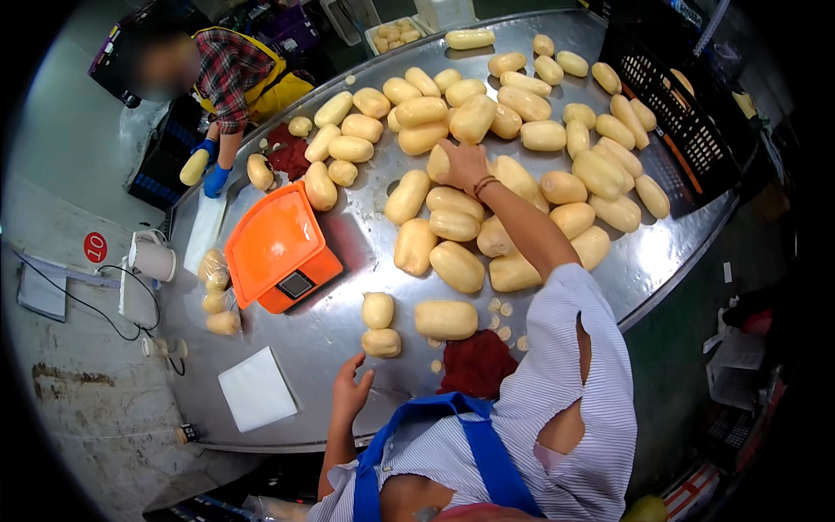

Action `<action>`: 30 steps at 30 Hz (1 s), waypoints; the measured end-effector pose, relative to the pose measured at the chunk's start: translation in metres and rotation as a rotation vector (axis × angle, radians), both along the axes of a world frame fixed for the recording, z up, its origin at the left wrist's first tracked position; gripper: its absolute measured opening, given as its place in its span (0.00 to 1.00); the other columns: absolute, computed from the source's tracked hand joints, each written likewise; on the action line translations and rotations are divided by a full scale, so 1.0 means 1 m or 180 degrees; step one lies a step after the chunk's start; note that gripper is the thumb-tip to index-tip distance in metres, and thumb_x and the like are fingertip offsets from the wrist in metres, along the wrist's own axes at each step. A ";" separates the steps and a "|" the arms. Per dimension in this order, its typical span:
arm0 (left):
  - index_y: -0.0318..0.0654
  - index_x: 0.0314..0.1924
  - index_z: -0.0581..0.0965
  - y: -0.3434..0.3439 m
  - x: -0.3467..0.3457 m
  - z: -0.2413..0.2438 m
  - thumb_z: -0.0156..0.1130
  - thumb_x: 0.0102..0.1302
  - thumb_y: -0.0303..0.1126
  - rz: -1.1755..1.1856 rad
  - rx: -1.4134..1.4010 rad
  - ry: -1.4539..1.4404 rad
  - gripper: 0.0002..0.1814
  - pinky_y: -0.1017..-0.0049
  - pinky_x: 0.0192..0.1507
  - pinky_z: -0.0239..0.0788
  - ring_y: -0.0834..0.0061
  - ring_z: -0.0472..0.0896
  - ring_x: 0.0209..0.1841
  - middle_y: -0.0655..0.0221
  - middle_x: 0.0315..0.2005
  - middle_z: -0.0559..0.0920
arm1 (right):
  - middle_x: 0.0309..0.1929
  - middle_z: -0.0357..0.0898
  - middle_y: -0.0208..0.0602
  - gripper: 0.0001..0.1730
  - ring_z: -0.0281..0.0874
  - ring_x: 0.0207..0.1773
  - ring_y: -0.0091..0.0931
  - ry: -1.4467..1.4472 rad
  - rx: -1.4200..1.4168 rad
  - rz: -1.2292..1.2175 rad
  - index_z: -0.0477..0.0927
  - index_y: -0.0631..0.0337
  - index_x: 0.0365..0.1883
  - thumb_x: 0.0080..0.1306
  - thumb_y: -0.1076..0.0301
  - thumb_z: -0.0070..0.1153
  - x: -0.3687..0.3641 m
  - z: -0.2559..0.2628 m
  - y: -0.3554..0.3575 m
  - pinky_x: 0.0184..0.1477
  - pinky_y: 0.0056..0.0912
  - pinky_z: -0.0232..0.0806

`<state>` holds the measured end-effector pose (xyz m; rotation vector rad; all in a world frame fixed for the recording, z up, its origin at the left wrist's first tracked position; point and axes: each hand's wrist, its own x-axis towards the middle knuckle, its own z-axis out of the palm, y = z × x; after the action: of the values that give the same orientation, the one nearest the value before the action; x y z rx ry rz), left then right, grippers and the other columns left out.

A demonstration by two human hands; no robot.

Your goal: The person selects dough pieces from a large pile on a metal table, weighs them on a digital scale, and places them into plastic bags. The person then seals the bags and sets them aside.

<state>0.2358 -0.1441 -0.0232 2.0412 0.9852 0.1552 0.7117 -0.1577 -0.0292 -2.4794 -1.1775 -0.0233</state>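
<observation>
My right hand (464, 168) reaches across the steel table, its fingers curled around a short peeled lotus root segment (438, 163). Many more peeled segments lie around it, some stacked, such as a thick one (473, 119) just beyond the fingers. Nearer to me, my left hand (354, 386) holds nothing, its fingers apart. Just past its fingertips are two short segments, one (381, 342) in front of the other (378, 310). To their right lies a longer segment (447, 320), beside a dark red cloth (478, 365) and several small cut slices (503, 333).
An orange scale (280, 245) with a display stands left on the steel table (339, 261). Near it are bagged segments (223, 323) and white sheets (257, 389). A black crate (678, 124) edges the right side. Across the table, a co-worker's blue-gloved hand (216, 181) is near a segment (194, 167).
</observation>
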 end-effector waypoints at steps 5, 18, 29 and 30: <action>0.35 0.55 0.68 0.022 0.016 -0.008 0.58 0.58 0.29 -0.0241 -0.0146 -0.0179 0.24 0.70 0.52 0.64 0.67 0.73 0.52 0.59 0.48 0.75 | 0.44 0.73 0.40 0.38 0.72 0.46 0.30 0.1914 0.1217 0.0413 0.65 0.54 0.56 0.49 0.47 0.59 0.010 0.005 -0.028 0.45 0.29 0.65; 0.45 0.66 0.40 0.007 0.109 0.047 0.65 0.53 0.41 -0.0225 -0.2193 -0.2091 0.51 0.67 0.54 0.61 0.64 0.63 0.59 0.59 0.59 0.60 | 0.40 0.72 0.28 0.27 0.71 0.39 0.24 0.7037 0.1417 0.1397 0.67 0.52 0.50 0.60 0.44 0.49 -0.168 0.010 -0.091 0.41 0.28 0.68; 0.40 0.62 0.52 -0.013 0.079 0.052 0.71 0.45 0.34 0.0244 -0.1444 -0.2515 0.47 0.65 0.57 0.60 0.67 0.67 0.55 0.61 0.52 0.66 | 0.46 0.71 0.37 0.36 0.73 0.43 0.24 0.6307 0.1331 0.1842 0.49 0.59 0.65 0.64 0.59 0.51 -0.253 -0.018 -0.113 0.45 0.26 0.69; 0.39 0.62 0.51 -0.015 0.080 0.066 0.71 0.43 0.32 0.0152 -0.0970 -0.2441 0.49 0.65 0.57 0.60 0.66 0.67 0.55 0.60 0.52 0.65 | 0.42 0.75 0.36 0.33 0.75 0.39 0.24 0.6065 0.1286 0.1807 0.53 0.64 0.62 0.64 0.61 0.50 -0.247 -0.014 -0.115 0.44 0.25 0.69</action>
<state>0.3163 -0.1593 0.0432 1.4795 0.5250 0.7081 0.4643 -0.2724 -0.0436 -0.7935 -0.6374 1.5764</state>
